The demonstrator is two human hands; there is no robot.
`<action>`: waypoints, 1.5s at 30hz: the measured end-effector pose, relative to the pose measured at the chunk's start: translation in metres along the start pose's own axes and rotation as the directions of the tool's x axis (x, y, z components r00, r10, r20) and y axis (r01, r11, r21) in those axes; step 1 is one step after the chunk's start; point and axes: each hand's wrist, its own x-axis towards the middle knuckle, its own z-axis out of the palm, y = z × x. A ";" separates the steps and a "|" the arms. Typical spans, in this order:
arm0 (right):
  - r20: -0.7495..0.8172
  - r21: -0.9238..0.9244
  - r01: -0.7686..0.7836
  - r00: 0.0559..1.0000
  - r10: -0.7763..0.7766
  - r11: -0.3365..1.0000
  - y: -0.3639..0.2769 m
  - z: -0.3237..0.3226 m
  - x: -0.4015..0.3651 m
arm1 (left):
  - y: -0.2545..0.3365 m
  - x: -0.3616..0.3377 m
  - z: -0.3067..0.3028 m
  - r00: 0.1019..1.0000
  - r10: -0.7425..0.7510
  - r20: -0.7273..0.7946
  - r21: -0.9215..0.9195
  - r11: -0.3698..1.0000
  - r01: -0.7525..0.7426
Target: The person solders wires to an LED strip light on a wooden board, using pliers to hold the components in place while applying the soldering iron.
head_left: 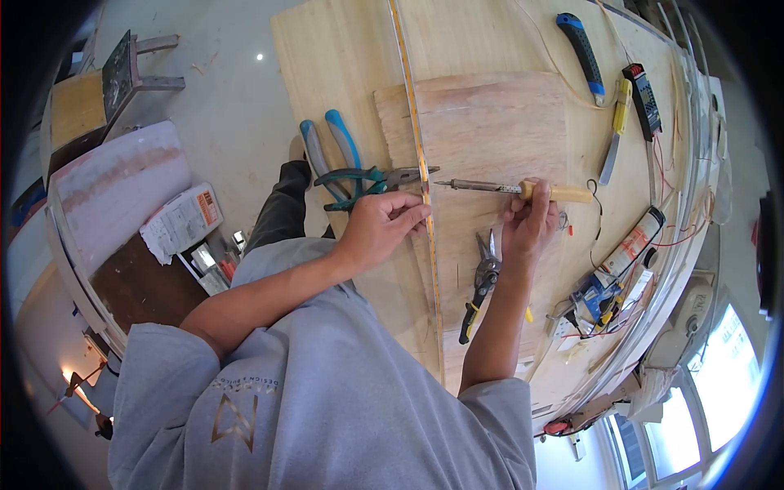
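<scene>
A long, thin yellow-and-white strip [415, 114] runs across the wooden boards in front of me. My left hand [380, 229] pinches this strip near its middle, thumb and forefinger together at its edge. In my right hand [531, 224] is a soldering iron [482, 186], gripped by its wooden handle, with its tip pointing left, close beside the strip and just above my left fingertips. Long-nose pliers [371, 175] with teal handles lie next to my left hand, their jaws reaching the strip. Snips [483, 282] lie between my forearms.
A blue-black handled tool [581, 53], a yellow cutter knife [620, 114] and a black meter-like device [643, 98] lie at the upper right. Further down on the right are a sealant tube [633, 243], wires and a power strip. A stool [114, 94] stands at the far left.
</scene>
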 end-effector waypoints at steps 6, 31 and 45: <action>0.034 -0.026 0.009 0.999 -0.008 1.000 0.001 0.000 0.000 | 0.003 0.001 0.002 1.000 0.007 -0.017 -0.001 1.000 -0.007; -0.118 -0.133 -0.085 0.991 0.069 0.987 -0.009 0.017 -0.001 | 0.003 0.002 -0.001 0.999 -0.020 0.035 0.030 0.999 0.018; -0.080 -0.104 -0.055 0.996 0.046 0.993 -0.005 0.012 0.001 | 0.002 0.003 0.000 0.999 -0.028 0.022 0.002 1.000 0.028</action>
